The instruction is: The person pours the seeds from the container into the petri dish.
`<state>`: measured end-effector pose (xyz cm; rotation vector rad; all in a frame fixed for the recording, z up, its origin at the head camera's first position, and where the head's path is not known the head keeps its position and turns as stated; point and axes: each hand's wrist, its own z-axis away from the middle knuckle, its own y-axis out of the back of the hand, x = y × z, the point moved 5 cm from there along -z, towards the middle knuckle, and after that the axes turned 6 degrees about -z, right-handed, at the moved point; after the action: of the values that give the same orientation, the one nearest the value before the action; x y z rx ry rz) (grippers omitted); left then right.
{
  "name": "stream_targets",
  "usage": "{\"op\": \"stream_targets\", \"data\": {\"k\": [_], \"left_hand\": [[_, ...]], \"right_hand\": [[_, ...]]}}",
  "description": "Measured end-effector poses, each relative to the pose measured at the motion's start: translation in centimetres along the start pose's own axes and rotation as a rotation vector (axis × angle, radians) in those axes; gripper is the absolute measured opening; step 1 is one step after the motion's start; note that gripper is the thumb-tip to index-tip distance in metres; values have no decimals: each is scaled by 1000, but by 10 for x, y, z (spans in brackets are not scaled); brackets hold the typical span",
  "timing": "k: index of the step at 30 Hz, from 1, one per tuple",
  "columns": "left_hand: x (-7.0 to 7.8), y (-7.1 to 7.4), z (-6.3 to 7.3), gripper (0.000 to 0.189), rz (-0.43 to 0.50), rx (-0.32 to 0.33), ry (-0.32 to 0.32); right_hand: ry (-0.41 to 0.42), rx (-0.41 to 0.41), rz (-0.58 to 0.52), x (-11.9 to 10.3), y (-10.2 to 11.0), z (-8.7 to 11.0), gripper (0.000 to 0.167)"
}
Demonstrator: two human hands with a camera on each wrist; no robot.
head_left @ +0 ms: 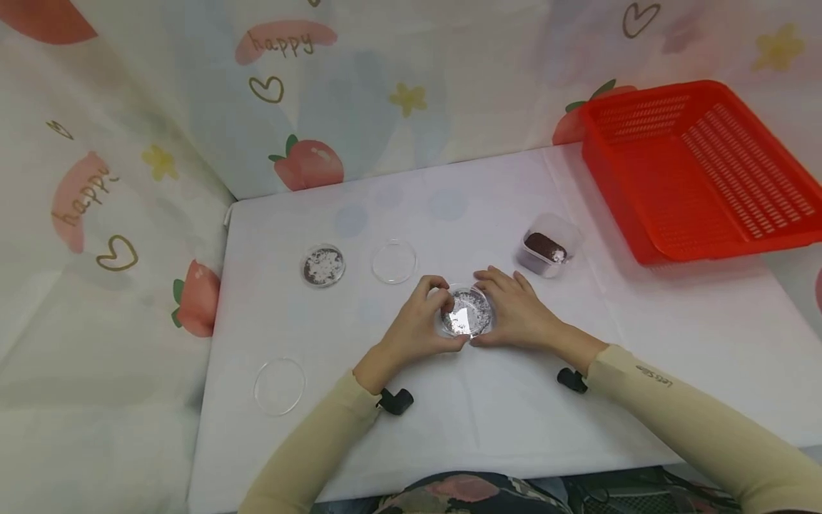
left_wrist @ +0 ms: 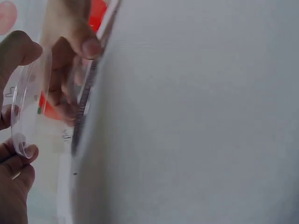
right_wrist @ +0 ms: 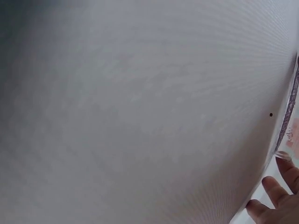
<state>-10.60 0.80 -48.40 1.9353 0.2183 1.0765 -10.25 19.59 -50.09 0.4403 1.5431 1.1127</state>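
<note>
My left hand (head_left: 427, 318) pinches the rim of a clear round petri dish lid (left_wrist: 32, 93), fingers on the far side and thumb on the near side. In the left wrist view the lid is tilted and raised above a petri dish (head_left: 472, 314) containing dark, white-flecked material. That dish sits on the white table, and my right hand (head_left: 516, 310) holds its right side between thumb and fingers. Close to the table, some of its fingertips (right_wrist: 280, 156) show at the dish's edge in the right wrist view.
Another filled petri dish (head_left: 323, 265) stands back left, beside a clear lid (head_left: 394, 262). A further clear disc (head_left: 279, 386) lies front left. Behind my right hand is a clear plastic tub (head_left: 548, 246) with dark brown material. A red basket (head_left: 655, 228) occupies the back right.
</note>
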Motion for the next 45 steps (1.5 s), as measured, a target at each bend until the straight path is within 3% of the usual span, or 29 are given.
{"op": "stream_targets", "data": {"k": [8,15,25,30,35,40,45], "left_hand": [[-4,-14,-3,64,-44,-86,20],[-9,-17,-2,67,-117,-121,22],[-9,-17,-3,66,-71,-155,69],[-3,-15,-2,66,-201,-217,61],[-11,6,23,66,-307,-230,149],[-43,56,72,62,-414,-102,334],[-83,111,126,61,-487,28,594]], "right_hand": [[5,-6,-4,1,1,-3,101],[8,-22,7,-1,0,-4,100],[19,-9,12,1,2,-3,93],[22,-19,12,1,1,0,96],[-3,16,-31,-3,17,4,96],[-59,250,-142,7,68,23,75],[-135,470,-185,28,110,40,71]]}}
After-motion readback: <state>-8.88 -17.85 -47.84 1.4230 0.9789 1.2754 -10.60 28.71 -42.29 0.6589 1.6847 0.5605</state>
